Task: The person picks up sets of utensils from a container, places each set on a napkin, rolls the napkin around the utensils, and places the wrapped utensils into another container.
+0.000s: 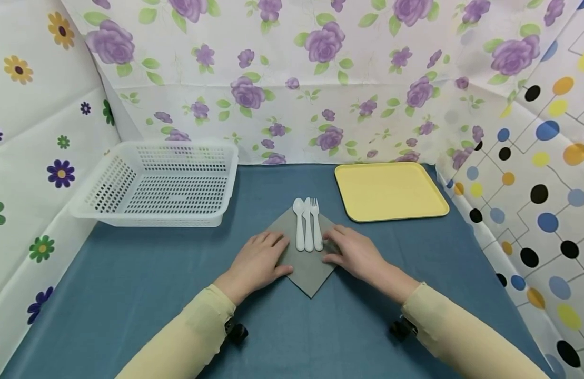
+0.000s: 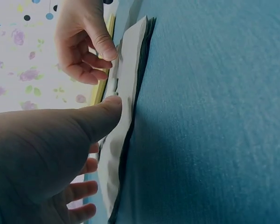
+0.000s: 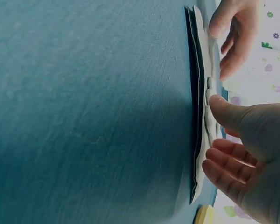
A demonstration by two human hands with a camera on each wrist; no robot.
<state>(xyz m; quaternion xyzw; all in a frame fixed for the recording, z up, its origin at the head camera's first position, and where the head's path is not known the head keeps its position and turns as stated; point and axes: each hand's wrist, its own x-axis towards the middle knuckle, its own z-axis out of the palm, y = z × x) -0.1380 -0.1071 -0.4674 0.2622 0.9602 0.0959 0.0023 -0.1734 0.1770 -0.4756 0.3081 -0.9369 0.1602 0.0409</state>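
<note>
Flowered sheeting hung behind the blue-covered bench, where a grey napkin lay as a diamond beneath a white spoon, knife and fork set side by side. Left hand and right hand flanked them, fingers relaxed, gripping nothing; whether the right touched the fork could not be told. The layered napkin looked light and floppy, best pinched at a corner through every layer; the smooth cutlery seemed light, stiff, perhaps slippery, best held round the handles.

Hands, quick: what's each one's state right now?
Left hand: open, holding nothing, at the grey napkin.
Right hand: open, holding nothing, beside the fork.
</note>
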